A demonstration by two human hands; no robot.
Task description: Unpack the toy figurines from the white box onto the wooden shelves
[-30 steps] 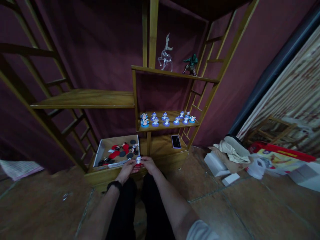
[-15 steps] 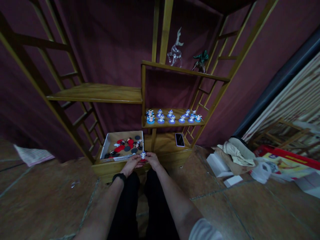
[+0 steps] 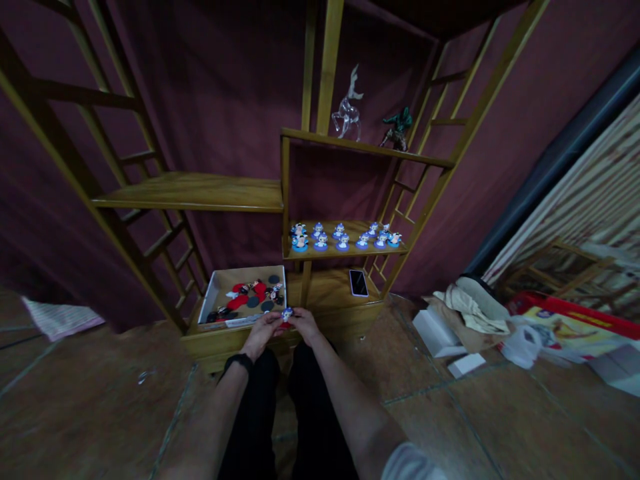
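Between my two hands is a small figurine (image 3: 287, 315) with a purple-blue top, a pale face and a red lower part. My left hand (image 3: 263, 331) pinches it from the left, and my right hand (image 3: 305, 325) grips it from the right. Just beyond my left hand, a shallow white box (image 3: 210, 299) sits on the low wooden ledge. Red and black figurine pieces (image 3: 256, 289) and dark round discs (image 3: 253, 302) lie inside it. Several purple and blue figurines (image 3: 343, 241) stand in two rows on the shelf above, to the right.
A phone (image 3: 359, 283) lies on the ledge at right. A clear deer ornament (image 3: 349, 110) and a dark green statuette (image 3: 398, 128) stand on the upper shelf. White boxes (image 3: 436, 331), cloth (image 3: 473, 307) and a plastic bag (image 3: 521, 342) lie on the floor at right.
Both hands still hold the figurine, which now looks tilted slightly. The view has shifted a little, so the shelves sit slightly lower in the picture.
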